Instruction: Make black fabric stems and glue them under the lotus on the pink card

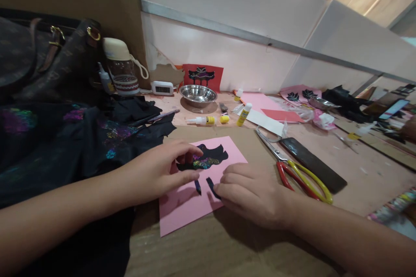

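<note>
A pink card (182,212) lies on a sheet of brown cardboard (169,255). On its upper part rests a black fabric cutout (211,156) with a wavy outline and shimmering coloured specks. My left hand (162,169) hovers at the cutout's left end, thumb and fingers apart, partly covering it. Below it lies a short dark strip (198,187). My right hand (250,190) has its fingers curled together at the lower end of a second black fabric strip (211,185); the exact grip under the fingers is hidden.
Scissors (292,169) with red and yellow handles lie right, beside a dark flat case (312,164). Behind are a glue bottle (201,120), a glue stick (244,114), a metal bowl (198,95) and a red card (216,73). Black sparkly fabric (65,147) covers the left.
</note>
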Demonstrator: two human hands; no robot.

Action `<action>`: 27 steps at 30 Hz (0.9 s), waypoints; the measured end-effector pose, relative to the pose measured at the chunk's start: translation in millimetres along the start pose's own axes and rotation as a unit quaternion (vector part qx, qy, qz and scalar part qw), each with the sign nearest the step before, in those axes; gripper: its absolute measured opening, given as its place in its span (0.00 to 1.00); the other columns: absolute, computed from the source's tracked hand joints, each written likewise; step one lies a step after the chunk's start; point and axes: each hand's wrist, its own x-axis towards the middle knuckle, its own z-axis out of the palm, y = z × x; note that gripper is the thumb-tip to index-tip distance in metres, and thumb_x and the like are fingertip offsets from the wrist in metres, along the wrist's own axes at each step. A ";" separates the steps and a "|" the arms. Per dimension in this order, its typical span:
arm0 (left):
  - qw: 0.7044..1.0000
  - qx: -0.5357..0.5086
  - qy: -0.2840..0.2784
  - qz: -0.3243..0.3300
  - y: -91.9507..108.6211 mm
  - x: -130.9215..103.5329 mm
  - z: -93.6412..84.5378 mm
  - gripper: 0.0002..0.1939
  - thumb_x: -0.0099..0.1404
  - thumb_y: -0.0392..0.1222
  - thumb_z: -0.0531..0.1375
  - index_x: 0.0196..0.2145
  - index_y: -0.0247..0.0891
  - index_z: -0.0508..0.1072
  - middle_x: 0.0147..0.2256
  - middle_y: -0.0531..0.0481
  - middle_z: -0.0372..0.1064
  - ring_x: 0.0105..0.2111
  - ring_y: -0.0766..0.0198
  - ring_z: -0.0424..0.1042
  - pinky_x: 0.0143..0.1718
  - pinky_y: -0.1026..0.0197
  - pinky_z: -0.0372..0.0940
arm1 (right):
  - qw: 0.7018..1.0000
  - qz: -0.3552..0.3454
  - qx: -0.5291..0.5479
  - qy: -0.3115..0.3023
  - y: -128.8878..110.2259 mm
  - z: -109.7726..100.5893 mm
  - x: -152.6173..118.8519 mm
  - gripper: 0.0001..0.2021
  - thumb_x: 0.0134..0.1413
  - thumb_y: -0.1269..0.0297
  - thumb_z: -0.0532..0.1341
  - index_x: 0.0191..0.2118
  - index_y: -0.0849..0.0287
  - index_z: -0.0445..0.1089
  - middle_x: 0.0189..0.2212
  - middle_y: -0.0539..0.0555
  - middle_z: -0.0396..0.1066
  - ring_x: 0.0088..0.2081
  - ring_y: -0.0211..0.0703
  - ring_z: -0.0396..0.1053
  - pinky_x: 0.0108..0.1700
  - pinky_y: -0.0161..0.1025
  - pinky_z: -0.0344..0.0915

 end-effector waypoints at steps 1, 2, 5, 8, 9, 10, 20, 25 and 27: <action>0.998 0.062 0.009 0.020 -2.6 -1.1 0.6 0.31 0.65 0.60 0.63 0.60 0.42 0.73 0.60 0.40 0.71 0.60 0.43 0.69 0.60 0.46 0.64 | 1.000 0.013 -0.008 -0.010 1.6 1.1 -2.6 0.10 0.71 0.75 0.53 0.42 0.67 0.71 0.29 0.57 0.73 0.33 0.45 0.68 0.38 0.39 0.67; 0.993 0.118 -0.004 0.028 -4.2 -2.7 1.3 0.37 0.63 0.61 0.65 0.65 0.40 0.69 0.66 0.37 0.64 0.66 0.39 0.61 0.65 0.41 0.58 | 0.999 0.024 -0.015 -0.021 2.9 2.1 -4.7 0.10 0.71 0.75 0.53 0.42 0.67 0.72 0.29 0.57 0.73 0.33 0.44 0.67 0.37 0.39 0.66; 0.973 0.211 -0.093 -0.007 -1.0 -10.4 3.8 0.51 0.60 0.64 0.66 0.71 0.34 0.57 0.73 0.33 0.45 0.72 0.35 0.45 0.70 0.32 0.46 | 0.997 0.044 -0.027 -0.053 3.7 4.3 -7.5 0.12 0.72 0.73 0.52 0.41 0.66 0.72 0.29 0.56 0.72 0.31 0.44 0.65 0.35 0.39 0.64; 0.963 0.226 -0.141 -0.038 7.5 -20.2 5.2 0.50 0.61 0.63 0.64 0.72 0.35 0.56 0.73 0.35 0.42 0.71 0.34 0.46 0.68 0.31 0.50 | 0.997 0.043 -0.022 -0.064 -0.1 5.0 -5.0 0.14 0.73 0.73 0.50 0.41 0.66 0.73 0.28 0.56 0.73 0.30 0.44 0.64 0.34 0.40 0.62; 0.962 0.228 -0.144 -0.034 8.9 -23.3 5.6 0.49 0.61 0.63 0.64 0.72 0.36 0.57 0.72 0.36 0.43 0.71 0.33 0.48 0.67 0.30 0.53 | 0.997 0.033 -0.019 -0.062 -1.8 5.2 -3.4 0.15 0.73 0.74 0.49 0.41 0.67 0.74 0.27 0.56 0.72 0.29 0.44 0.64 0.33 0.40 0.62; 0.962 0.233 -0.140 -0.023 8.7 -26.0 6.4 0.49 0.61 0.63 0.64 0.71 0.36 0.57 0.71 0.36 0.45 0.70 0.32 0.50 0.66 0.30 0.55 | 0.998 0.021 -0.017 -0.060 -3.5 5.5 -1.6 0.16 0.72 0.75 0.49 0.40 0.68 0.74 0.27 0.56 0.72 0.28 0.44 0.64 0.32 0.40 0.61; 0.936 0.294 0.049 0.185 -33.3 -48.2 28.3 0.55 0.66 0.66 0.60 0.75 0.42 0.35 0.70 0.37 0.53 0.66 0.38 0.63 0.58 0.41 0.67 | 0.997 0.049 -0.006 -0.065 -6.6 11.6 7.5 0.15 0.66 0.78 0.51 0.35 0.69 0.74 0.21 0.54 0.66 0.24 0.44 0.56 0.27 0.42 0.55; 0.939 0.299 0.063 0.158 -36.9 -52.7 34.7 0.52 0.66 0.66 0.59 0.76 0.47 0.37 0.73 0.44 0.48 0.68 0.39 0.60 0.63 0.43 0.61 | 0.996 0.062 0.002 -0.070 -5.5 13.9 5.5 0.11 0.65 0.78 0.54 0.35 0.65 0.72 0.22 0.52 0.66 0.25 0.44 0.57 0.28 0.42 0.55; 0.940 0.300 0.057 0.155 -36.3 -53.2 34.3 0.52 0.66 0.65 0.60 0.76 0.47 0.37 0.73 0.45 0.45 0.68 0.39 0.60 0.65 0.43 0.60 | 0.994 0.078 0.018 -0.076 -5.7 14.3 4.5 0.09 0.65 0.77 0.56 0.35 0.63 0.72 0.23 0.52 0.67 0.26 0.44 0.58 0.30 0.41 0.56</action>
